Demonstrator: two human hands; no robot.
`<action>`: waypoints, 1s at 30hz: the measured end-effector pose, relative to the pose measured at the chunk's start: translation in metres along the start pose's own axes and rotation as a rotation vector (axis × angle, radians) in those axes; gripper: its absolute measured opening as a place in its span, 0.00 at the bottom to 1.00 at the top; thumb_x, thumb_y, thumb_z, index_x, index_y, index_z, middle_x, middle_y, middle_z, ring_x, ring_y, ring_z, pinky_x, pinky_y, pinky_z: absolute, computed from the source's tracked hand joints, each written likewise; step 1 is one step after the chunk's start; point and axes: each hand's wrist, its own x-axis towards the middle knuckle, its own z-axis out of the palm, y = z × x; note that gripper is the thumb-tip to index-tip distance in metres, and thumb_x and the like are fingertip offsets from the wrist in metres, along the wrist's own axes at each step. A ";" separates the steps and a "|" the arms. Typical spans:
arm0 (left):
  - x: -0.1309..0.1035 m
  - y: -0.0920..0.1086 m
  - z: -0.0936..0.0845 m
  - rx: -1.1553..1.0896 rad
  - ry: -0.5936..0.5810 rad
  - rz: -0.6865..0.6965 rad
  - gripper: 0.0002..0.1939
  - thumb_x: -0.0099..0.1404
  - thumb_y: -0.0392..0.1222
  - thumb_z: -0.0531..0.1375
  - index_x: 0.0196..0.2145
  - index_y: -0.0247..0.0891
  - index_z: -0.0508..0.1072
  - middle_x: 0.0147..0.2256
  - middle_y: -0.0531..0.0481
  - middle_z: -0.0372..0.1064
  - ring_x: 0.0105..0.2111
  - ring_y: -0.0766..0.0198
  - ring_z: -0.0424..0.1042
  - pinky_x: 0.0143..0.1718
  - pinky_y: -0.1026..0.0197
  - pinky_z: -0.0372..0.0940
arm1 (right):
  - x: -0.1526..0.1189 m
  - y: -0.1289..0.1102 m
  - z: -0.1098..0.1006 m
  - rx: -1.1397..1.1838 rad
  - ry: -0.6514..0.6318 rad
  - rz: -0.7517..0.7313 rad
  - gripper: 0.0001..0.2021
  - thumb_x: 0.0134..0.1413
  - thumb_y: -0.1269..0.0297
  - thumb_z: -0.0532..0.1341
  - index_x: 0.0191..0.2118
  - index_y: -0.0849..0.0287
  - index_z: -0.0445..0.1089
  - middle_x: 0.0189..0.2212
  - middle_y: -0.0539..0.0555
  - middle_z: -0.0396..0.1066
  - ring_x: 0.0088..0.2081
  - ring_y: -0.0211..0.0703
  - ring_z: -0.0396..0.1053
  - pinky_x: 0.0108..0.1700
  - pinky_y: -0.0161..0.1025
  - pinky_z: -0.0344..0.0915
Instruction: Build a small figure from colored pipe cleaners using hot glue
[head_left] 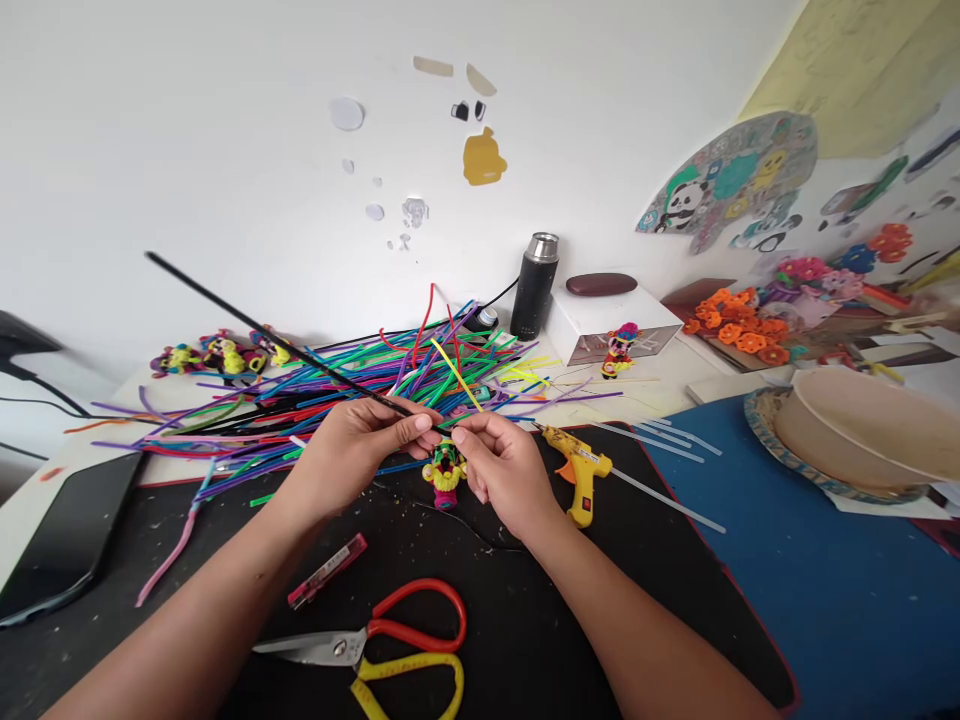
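A long black pipe cleaner (247, 323) slants from the upper left down into my fingers. My left hand (360, 445) pinches it near its lower end between thumb and forefinger. Right beside it, my right hand (506, 465) has its fingertips closed at the same end; the exact grip is partly hidden. Just below the fingertips is a small pipe-cleaner doll (445, 478) in yellow, green and magenta, apparently head down. Whether the right fingers also touch the doll, I cannot tell.
Behind my hands lies a heap of coloured pipe cleaners (300, 395). A yellow glue gun (581, 470) is to the right. Scissors (409, 640) and a pink cutter (328, 572) lie on the black mat (540, 640). A black flask (535, 290) and a large bowl (862, 420) stand farther off.
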 end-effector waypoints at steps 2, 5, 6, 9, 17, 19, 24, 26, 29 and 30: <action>0.000 -0.001 0.000 0.041 0.006 0.021 0.24 0.57 0.64 0.71 0.28 0.38 0.85 0.32 0.41 0.83 0.30 0.54 0.80 0.35 0.56 0.76 | 0.000 0.001 0.000 -0.014 -0.024 0.008 0.16 0.57 0.48 0.69 0.34 0.56 0.69 0.14 0.39 0.58 0.12 0.31 0.51 0.15 0.31 0.48; -0.001 -0.001 -0.001 0.111 -0.006 0.056 0.24 0.60 0.65 0.69 0.27 0.38 0.83 0.29 0.43 0.81 0.27 0.57 0.77 0.32 0.58 0.74 | -0.003 0.002 0.000 -0.119 -0.047 -0.003 0.14 0.60 0.51 0.67 0.34 0.56 0.71 0.15 0.40 0.57 0.14 0.31 0.51 0.17 0.32 0.48; -0.002 -0.001 -0.002 0.144 -0.013 0.070 0.24 0.61 0.64 0.68 0.26 0.39 0.82 0.27 0.44 0.80 0.26 0.58 0.76 0.30 0.59 0.72 | -0.004 0.002 0.000 -0.182 -0.056 -0.022 0.12 0.61 0.53 0.66 0.34 0.57 0.71 0.16 0.40 0.58 0.15 0.32 0.52 0.19 0.33 0.49; -0.004 -0.002 -0.003 0.299 -0.036 0.144 0.23 0.65 0.62 0.66 0.26 0.39 0.81 0.24 0.49 0.76 0.24 0.62 0.70 0.27 0.63 0.65 | -0.007 0.001 -0.002 -0.418 -0.110 -0.100 0.07 0.63 0.60 0.64 0.34 0.57 0.73 0.18 0.42 0.60 0.20 0.34 0.54 0.24 0.33 0.50; -0.003 -0.008 -0.007 0.378 -0.096 0.177 0.23 0.69 0.59 0.63 0.28 0.37 0.80 0.26 0.51 0.77 0.26 0.64 0.69 0.28 0.65 0.64 | -0.004 0.008 -0.003 -0.528 -0.130 -0.132 0.06 0.62 0.63 0.63 0.34 0.57 0.73 0.17 0.42 0.59 0.20 0.34 0.55 0.25 0.33 0.50; -0.001 -0.006 -0.009 0.269 -0.072 0.139 0.23 0.67 0.61 0.66 0.29 0.37 0.81 0.27 0.49 0.79 0.27 0.63 0.72 0.30 0.63 0.68 | -0.002 0.008 -0.003 -0.372 -0.122 -0.073 0.08 0.63 0.58 0.63 0.37 0.57 0.73 0.18 0.42 0.62 0.18 0.33 0.57 0.23 0.33 0.53; 0.000 0.002 -0.007 0.022 -0.028 0.082 0.22 0.60 0.61 0.71 0.29 0.38 0.85 0.34 0.43 0.83 0.30 0.58 0.78 0.32 0.61 0.73 | 0.000 0.002 -0.002 -0.094 -0.068 0.016 0.16 0.59 0.49 0.67 0.40 0.58 0.71 0.18 0.40 0.62 0.14 0.32 0.56 0.16 0.31 0.53; 0.000 0.002 -0.007 -0.021 -0.004 0.066 0.21 0.59 0.61 0.72 0.30 0.38 0.87 0.33 0.42 0.83 0.30 0.58 0.78 0.32 0.60 0.74 | 0.000 0.000 -0.001 -0.054 -0.049 0.012 0.17 0.57 0.49 0.69 0.38 0.58 0.71 0.17 0.40 0.61 0.14 0.31 0.55 0.15 0.30 0.53; 0.001 0.000 -0.006 -0.047 -0.002 0.039 0.21 0.58 0.61 0.74 0.32 0.38 0.88 0.32 0.43 0.83 0.30 0.57 0.79 0.33 0.60 0.75 | 0.000 -0.001 0.000 -0.014 -0.042 0.017 0.18 0.56 0.48 0.70 0.38 0.58 0.71 0.16 0.40 0.62 0.13 0.30 0.54 0.15 0.30 0.52; 0.000 -0.001 -0.006 -0.050 -0.011 0.032 0.21 0.58 0.60 0.73 0.32 0.38 0.88 0.32 0.42 0.83 0.31 0.58 0.79 0.33 0.60 0.75 | 0.000 -0.001 0.000 -0.003 -0.036 0.019 0.19 0.55 0.47 0.70 0.38 0.58 0.71 0.16 0.40 0.62 0.13 0.29 0.54 0.15 0.30 0.51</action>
